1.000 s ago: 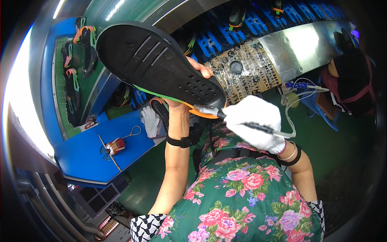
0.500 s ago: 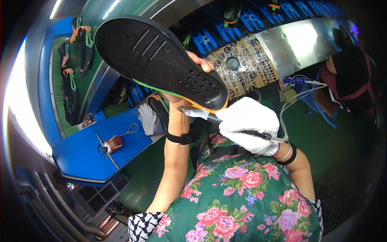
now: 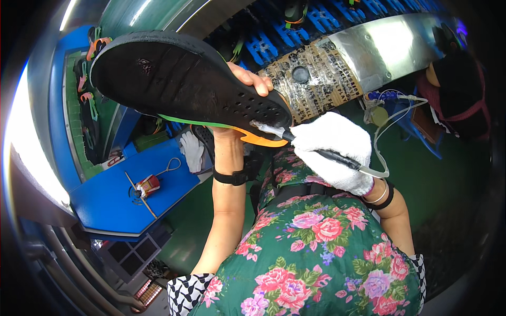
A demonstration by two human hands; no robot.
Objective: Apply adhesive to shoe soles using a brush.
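Note:
My bare left hand (image 3: 250,79) grips a large black shoe sole (image 3: 179,81) by its narrower part, with fingers over the far edge and the wrist below. The sole has a green and orange rim, rows of small holes at its right end, and a wet-looking spot toward its broad left end. In a white knit glove, my right hand (image 3: 337,150) holds a black-handled brush (image 3: 274,130) with a clear tube (image 3: 374,173) running from its back end. The brush tip touches the sole near the holes, close to the orange rim.
A blue table (image 3: 105,205) at left bears a small red container (image 3: 148,185), a stick and a white glove (image 3: 192,150). Shoes hang on a rack (image 3: 87,110) behind it. A cardboard-covered metal ledge (image 3: 329,79) borders a blue-slatted conveyor (image 3: 263,47). Another person (image 3: 461,89) sits at right.
The brush has moved from beside the orange rim onto the sole's surface. The sole has shifted left and tilted, and its surface now looks darker.

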